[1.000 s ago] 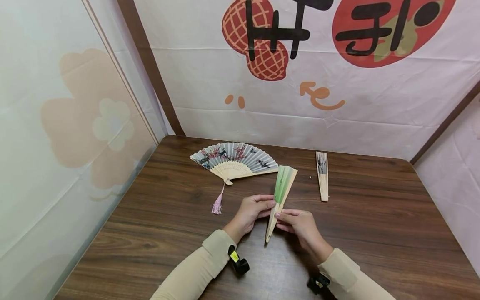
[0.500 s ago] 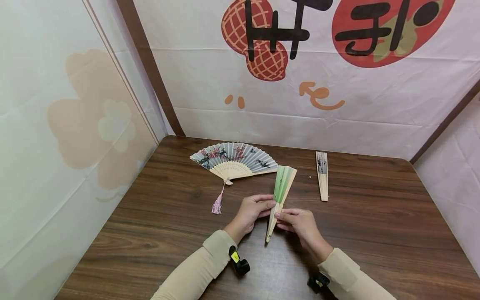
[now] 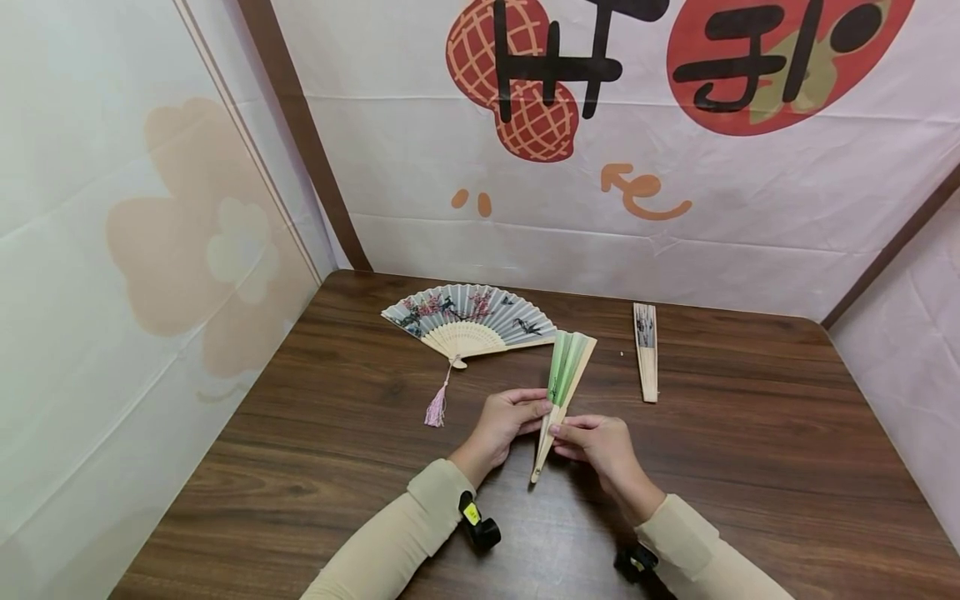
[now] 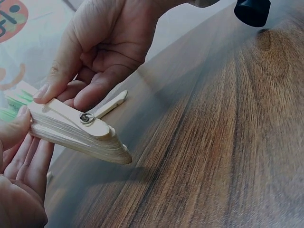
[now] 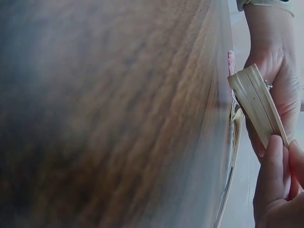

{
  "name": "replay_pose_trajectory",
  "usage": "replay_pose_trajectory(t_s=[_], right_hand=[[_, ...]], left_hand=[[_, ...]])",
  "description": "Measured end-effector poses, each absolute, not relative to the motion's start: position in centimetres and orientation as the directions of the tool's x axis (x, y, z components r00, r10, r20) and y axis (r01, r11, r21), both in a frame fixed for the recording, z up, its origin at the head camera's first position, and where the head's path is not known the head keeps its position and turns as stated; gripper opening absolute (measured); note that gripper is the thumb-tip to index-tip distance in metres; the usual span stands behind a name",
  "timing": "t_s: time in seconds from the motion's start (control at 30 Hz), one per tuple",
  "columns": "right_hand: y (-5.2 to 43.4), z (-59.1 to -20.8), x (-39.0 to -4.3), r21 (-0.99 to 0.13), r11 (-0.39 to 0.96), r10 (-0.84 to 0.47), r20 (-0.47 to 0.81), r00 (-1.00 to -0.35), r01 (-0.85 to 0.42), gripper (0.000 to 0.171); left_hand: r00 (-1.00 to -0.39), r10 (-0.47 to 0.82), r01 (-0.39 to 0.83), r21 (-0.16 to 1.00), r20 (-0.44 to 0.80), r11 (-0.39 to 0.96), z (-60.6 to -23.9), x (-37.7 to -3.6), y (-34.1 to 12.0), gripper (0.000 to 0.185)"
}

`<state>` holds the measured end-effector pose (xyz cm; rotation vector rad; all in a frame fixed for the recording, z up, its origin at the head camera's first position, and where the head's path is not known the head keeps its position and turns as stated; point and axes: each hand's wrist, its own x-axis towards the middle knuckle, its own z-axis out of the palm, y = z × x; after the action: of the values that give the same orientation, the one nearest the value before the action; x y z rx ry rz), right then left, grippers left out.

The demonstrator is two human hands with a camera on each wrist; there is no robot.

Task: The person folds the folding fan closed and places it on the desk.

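Observation:
A green folding fan (image 3: 567, 367) with pale wooden ribs is held tilted above the table, its top spread a little. My left hand (image 3: 542, 408) pinches the ribs from the left. My right hand (image 3: 557, 432) pinches them from the right, a little lower. The pivot end (image 3: 536, 475) points down toward me. In the left wrist view the stacked ribs and metal rivet (image 4: 86, 118) show between the right hand (image 4: 95, 57) and the left fingers (image 4: 21, 161). In the right wrist view the rib stack (image 5: 256, 99) lies against the left hand (image 5: 278, 66).
A grey painted fan (image 3: 468, 319) lies spread open at the back of the dark wooden table (image 3: 750, 467), its pink tassel (image 3: 435, 408) trailing toward me. A closed fan (image 3: 645, 360) lies at the back right. Printed cloth walls (image 3: 525, 242) close in three sides.
Both hands and the green fan stay almost still; only the head view shifts slightly.

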<state>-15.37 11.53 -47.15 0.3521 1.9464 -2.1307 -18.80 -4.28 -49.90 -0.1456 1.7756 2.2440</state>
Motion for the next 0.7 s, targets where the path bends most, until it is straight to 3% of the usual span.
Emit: replay_pose_trajectory(t_s=[0.7], right_hand=[[11.77, -47.96, -15.55, -0.929, -0.115, 0.009, -0.356, -0.935, 0.352, 0.028]], left_hand=[[-0.960, 0.135, -0.271, 0.939, -0.247, -0.211, -50.03, -18.84, -4.31, 0.034]])
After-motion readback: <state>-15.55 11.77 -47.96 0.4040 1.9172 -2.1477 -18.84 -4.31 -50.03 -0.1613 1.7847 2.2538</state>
